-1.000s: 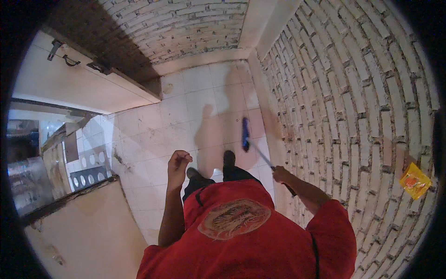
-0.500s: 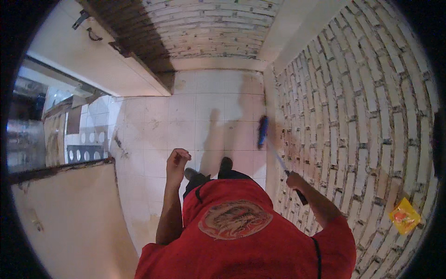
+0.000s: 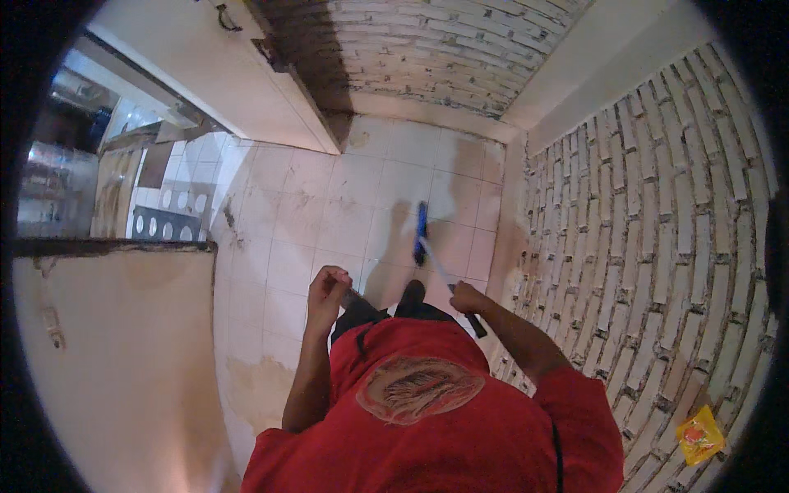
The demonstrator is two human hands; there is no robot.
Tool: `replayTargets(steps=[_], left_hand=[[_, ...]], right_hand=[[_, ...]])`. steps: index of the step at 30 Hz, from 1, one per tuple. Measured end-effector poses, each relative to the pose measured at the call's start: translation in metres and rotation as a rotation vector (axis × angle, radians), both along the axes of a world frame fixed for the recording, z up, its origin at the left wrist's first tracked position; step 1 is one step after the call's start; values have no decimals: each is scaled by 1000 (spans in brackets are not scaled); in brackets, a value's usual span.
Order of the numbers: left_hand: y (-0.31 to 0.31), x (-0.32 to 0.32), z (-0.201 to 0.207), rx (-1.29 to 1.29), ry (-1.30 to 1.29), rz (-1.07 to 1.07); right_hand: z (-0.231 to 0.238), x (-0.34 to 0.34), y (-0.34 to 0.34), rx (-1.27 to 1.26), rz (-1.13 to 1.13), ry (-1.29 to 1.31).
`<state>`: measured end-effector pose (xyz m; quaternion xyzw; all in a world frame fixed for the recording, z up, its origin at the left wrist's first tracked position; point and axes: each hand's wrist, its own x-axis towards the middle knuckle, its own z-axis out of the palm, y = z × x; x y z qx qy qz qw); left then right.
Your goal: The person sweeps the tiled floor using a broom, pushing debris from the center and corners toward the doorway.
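My right hand (image 3: 471, 299) is wrapped round the dark grip of a broom, its pale handle slanting away to the far left. The broom's narrow blue head (image 3: 422, 231), edged with dark bristles, is at the tiled floor (image 3: 325, 215), ahead of my feet. My left hand (image 3: 328, 287) is raised in front of my left side, fingers curled together. Whether something small is pinched in it I cannot make out. It is apart from the broom.
A brick-patterned wall (image 3: 625, 222) rises close on my right, with a yellow packet (image 3: 700, 435) low on that side. A pale door (image 3: 214, 74) stands at the far left. Another pale panel (image 3: 115, 345) is near left, with a doorway between. Brownish stains mark the floor.
The broom head has moved left, away from the right wall, and my right hand has come inward with it. My left hand stays raised. The view has turned a little.
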<state>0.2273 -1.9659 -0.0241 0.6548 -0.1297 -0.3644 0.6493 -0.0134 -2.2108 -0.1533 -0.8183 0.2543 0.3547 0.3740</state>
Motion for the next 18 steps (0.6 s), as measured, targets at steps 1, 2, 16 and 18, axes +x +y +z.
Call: replayTargets(steps=[1, 2, 16, 18], left_hand=[[-4, 3, 0, -24, 19, -11], [-9, 5, -2, -12, -19, -11], [-14, 109, 18, 23, -217, -173], [-14, 119, 19, -62, -194, -93]], right_hand=[[1, 21, 14, 13, -76, 26], [-1, 38, 23, 24, -154, 49], [90, -46, 24, 205, -606, 103], [61, -62, 18, 248, -492, -27]])
